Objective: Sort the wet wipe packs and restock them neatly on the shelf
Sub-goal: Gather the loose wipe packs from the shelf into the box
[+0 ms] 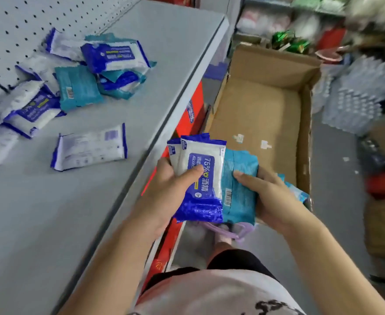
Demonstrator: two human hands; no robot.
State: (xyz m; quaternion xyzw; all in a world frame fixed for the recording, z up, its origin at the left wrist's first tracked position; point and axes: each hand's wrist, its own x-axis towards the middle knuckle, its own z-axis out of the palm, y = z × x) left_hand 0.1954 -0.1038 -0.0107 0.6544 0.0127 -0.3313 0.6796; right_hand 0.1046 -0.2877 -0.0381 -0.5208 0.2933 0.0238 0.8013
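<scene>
Grey metal shelf (96, 212) runs along the left of the aisle, backed by a perforated panel (16, 30). On the far part of its deck lies a loose heap of wet wipe packs (78, 71), two kinds mixed: white packs with deep blue ends and labels, and plain teal packs, one showing a barcode. They overlap at all angles, and some lean on the panel. A single white-and-blue pack (89, 147) lies flat, apart from the heap and nearer to me, with small print facing up.

To the right of the shelf edge both hands are raised over the floor. My left hand (171, 189) grips the blue-and-white packs (201, 176) (two at least; any behind are hidden), thumb pressed across the front label and fingers wrapped behind. The front pack reads "75%", with crimped blue ends at its far and near edges. My right hand (266, 196) grips the teal packs (239, 189), thumb on the upper face and fingers curled beneath; a barcode shows near the left edge. The two bundles touch, the blue one overlapping the teal one's left side.

An open cardboard box (266, 105) sits on the floor beyond my hands. Red cartons (191, 110) stand below the shelf deck. Shrink-wrapped bottles (355, 94) are at far right, blurred.
</scene>
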